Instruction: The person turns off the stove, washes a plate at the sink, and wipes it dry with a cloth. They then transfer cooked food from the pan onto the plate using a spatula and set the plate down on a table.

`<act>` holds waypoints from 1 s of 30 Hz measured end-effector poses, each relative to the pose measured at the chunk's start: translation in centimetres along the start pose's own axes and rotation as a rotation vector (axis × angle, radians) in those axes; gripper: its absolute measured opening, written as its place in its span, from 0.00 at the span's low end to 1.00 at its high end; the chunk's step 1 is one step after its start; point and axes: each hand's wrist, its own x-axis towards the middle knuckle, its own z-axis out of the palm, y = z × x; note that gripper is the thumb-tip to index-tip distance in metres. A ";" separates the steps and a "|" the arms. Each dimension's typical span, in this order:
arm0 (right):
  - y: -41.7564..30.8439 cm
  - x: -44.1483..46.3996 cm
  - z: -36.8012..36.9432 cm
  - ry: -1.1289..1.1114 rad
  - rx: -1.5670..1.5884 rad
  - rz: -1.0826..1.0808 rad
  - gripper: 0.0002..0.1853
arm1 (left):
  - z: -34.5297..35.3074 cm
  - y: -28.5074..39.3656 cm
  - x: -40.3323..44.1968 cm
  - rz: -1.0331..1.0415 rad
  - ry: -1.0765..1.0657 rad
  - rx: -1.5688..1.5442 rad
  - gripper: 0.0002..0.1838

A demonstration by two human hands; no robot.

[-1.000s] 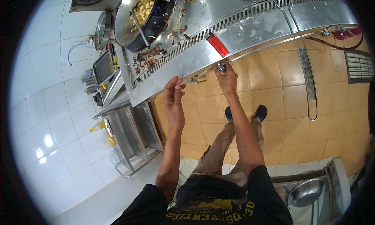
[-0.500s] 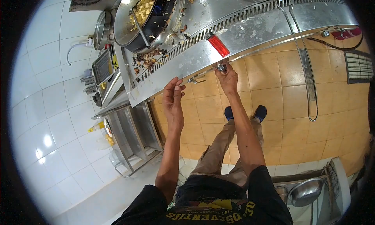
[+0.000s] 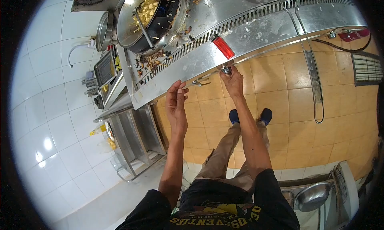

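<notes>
My right hand (image 3: 232,80) grips a round metal knob (image 3: 227,70) on the pipe under the front edge of the steel stove (image 3: 256,34). My left hand (image 3: 176,102) hovers just below the same edge, fingers loosely bent and no object visible in it. Between the hands, a small valve with a lever (image 3: 200,83) sits on the pipe. On the stove ledge above my right hand lies a red lighter (image 3: 223,47). A wok (image 3: 128,26) stands on the burner at the upper left, with pale yellow cubes (image 3: 148,8) and a metal ladle (image 3: 145,30) in it.
A long-handled metal utensil (image 3: 315,82) hangs over the stove's front edge at right. Food scraps (image 3: 152,61) litter the stovetop beside the wok. Steel shelving (image 3: 136,130) stands at left, and a metal bowl (image 3: 313,196) is behind me at lower right.
Very little differs. My left hand has dropped slightly, and my right hand stays on the knob with a small shift of its fingers.
</notes>
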 end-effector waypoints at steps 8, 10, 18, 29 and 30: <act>-0.5 0.0 -0.2 -0.017 0.008 0.028 0.19 | -0.6 -0.5 0.0 0.021 -0.006 -0.010 0.18; 0.3 0.1 0.0 -0.035 0.019 0.021 0.22 | -0.7 -0.5 -0.1 0.033 -0.016 -0.022 0.18; 0.1 -5.5 -3.2 0.005 -0.264 -0.011 0.29 | -3.0 2.6 -2.4 0.030 -0.014 -0.083 0.18; -9.9 -18.6 -5.2 -0.563 -0.398 -0.029 0.19 | -15.0 4.6 -13.5 -0.028 0.345 -0.307 0.14; -10.7 -19.0 -4.3 -0.606 -0.400 -0.039 0.18 | -16.4 3.7 -14.5 -0.029 0.384 -0.325 0.14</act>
